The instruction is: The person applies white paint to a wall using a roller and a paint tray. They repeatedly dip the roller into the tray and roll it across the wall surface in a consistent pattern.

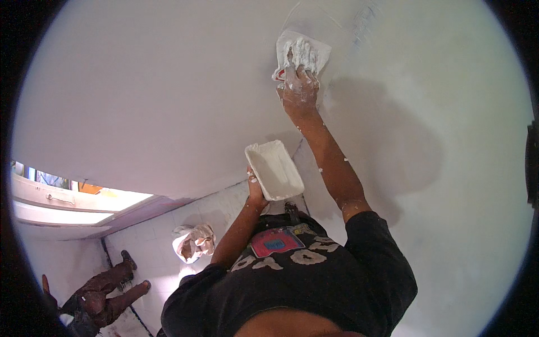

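Note:
High on the smooth, pale wall (168, 105), my right hand (300, 93) grips a wide, flat plaster spreader (323, 51). Wet white plaster (304, 49) lies thick on its face and coats my fingers; a bit of red shows beside them. The spreader is against the wall or very near it; its contact edge is hard to make out. Lower down, my left hand (255, 188) supports a rectangular off-white pan (276, 170) by its side and underside. Dried plaster crusts the pan's rim, and a pale coating covers its inside. Most of my left fingers are hidden behind it.
Below stands a crumpled white bag (193, 242) on the light tiled floor (158, 257). At lower left is another person (101, 295) in dark trousers. A bright opening with a pale frame (63, 198) breaks the wall at left.

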The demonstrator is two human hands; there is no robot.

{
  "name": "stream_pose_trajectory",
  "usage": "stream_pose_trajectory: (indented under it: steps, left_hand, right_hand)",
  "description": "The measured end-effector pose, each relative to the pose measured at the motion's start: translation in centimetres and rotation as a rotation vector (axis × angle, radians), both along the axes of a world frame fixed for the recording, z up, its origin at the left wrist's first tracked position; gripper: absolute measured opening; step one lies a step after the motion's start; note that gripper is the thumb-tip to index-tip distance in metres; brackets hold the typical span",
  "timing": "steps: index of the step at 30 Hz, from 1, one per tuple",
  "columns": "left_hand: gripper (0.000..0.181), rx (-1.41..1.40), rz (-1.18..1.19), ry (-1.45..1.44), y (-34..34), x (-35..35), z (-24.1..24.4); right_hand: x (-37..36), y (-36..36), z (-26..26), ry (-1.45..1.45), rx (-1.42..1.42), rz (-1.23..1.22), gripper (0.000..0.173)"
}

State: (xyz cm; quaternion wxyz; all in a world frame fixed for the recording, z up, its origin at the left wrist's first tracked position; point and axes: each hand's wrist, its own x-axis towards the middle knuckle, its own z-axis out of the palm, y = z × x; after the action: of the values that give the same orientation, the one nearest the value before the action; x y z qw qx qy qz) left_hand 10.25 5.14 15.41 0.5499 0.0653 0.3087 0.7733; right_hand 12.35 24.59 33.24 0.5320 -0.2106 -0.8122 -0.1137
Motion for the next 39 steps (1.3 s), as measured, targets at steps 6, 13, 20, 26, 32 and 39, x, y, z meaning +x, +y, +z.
stream_pose_trajectory:
  steps: [6, 13, 20, 26, 32, 39]
  left_hand:
    - [0.062, 0.045, -0.055, -0.102, 1.9, -0.1, -1.2]
    - [0.065, 0.075, -0.112, -0.139, 2.3, -0.9, -2.6]
    - [0.068, 0.058, 0.0, -0.014, 0.4, -0.6, 0.1]
    - [0.066, 0.044, -0.029, -0.004, 0.4, -0.5, 1.9]
    - [0.065, 0.028, -0.057, -0.081, 0.4, -0.7, -0.3]
    - [0.062, -0.021, 0.023, -0.05, -1.3, -0.9, 0.4]
  right_hand:
    - [2.2, 1.3, -1.4, 0.05, 0.033, 0.066, 0.038]
    - [-0.2, 7.7, 5.1, 0.349, -0.08, 0.32, 0.041]
    - [-1.6, 3.6, 4.9, 0.1, 0.218, -0.048, 0.045]
    - [0.7, 0.7, 2.6, 0.143, -0.043, 0.316, 0.042]
    - [-2.6, 3.8, 4.4, 0.257, 0.29, 0.308, 0.04]
    - [-0.4, 2.1, 2.0, -0.027, 0.254, 0.286, 0.031]
